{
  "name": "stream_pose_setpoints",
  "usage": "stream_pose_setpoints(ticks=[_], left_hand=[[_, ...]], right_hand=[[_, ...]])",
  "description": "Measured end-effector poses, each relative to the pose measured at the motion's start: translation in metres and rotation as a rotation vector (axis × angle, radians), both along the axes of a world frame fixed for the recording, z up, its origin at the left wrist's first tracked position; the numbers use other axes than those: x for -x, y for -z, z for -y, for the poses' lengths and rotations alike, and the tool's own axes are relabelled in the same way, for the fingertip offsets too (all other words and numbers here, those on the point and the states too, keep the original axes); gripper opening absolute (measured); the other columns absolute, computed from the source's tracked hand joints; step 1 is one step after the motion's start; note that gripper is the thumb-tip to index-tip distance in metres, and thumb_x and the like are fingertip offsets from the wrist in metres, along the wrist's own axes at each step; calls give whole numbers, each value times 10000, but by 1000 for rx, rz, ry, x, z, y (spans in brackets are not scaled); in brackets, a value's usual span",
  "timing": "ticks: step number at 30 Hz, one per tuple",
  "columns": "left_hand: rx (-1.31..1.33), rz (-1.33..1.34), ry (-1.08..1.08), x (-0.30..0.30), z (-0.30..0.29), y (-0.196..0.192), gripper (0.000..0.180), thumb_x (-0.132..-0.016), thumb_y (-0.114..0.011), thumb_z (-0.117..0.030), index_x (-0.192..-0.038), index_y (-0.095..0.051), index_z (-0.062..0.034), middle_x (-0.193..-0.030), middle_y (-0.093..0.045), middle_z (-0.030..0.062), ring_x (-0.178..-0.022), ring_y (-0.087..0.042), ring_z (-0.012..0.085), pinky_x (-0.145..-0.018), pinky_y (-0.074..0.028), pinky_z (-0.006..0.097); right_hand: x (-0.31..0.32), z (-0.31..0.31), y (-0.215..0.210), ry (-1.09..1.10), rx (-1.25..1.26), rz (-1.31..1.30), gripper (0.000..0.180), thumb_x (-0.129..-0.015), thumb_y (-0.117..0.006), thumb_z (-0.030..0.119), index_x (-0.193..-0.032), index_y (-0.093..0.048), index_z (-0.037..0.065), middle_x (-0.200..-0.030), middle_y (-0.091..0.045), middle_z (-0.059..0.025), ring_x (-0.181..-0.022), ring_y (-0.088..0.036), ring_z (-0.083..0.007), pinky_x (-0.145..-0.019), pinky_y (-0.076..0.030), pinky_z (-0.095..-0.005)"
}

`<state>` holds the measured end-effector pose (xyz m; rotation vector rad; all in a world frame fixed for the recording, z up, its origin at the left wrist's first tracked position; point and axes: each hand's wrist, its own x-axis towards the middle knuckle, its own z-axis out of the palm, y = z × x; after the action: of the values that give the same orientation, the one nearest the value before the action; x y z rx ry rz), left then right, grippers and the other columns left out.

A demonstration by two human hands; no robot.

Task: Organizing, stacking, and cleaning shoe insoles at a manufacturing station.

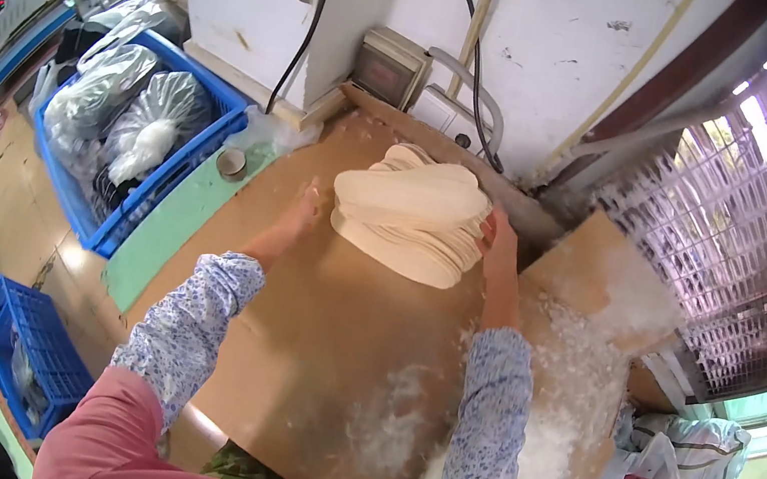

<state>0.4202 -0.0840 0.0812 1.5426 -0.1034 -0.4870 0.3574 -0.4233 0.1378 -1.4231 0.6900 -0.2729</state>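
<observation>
A stack of cream-coloured shoe insoles (411, 194) lies on the brown board, its layers fanned and slightly out of line. My right hand (501, 249) is at the stack's right end, fingers bent against the insole edges and partly hidden by them. To the left of the stack is my left hand (304, 209), apart from it, with nothing seen in it and the fingers loosely extended. Both forearms wear flowered sleeve covers.
The brown board (318, 330) is dusted with white powder. Left of it stand a small round cup (232, 163) and a blue crate (116, 230) of plastic bags. An electrical box (387, 68) and cables are against the wall. A metal mesh guard (735, 258) rises at right.
</observation>
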Motion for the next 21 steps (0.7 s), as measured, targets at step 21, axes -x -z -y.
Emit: stream_pose_setpoints(ticks=[21], left_hand=[[461,-35,-2,62,-14,-28,493,-997,-304,-393,-1177,-549,-4,-1281,-539,168,-1195,-501,248,-1026,-372,402]], right_hand=[[142,-125,-22,197,-2,378,645,-826,-671,241,-1357,-369,31,-1285,-467,-100,-1162,-479,-206,-969,-409,-337]])
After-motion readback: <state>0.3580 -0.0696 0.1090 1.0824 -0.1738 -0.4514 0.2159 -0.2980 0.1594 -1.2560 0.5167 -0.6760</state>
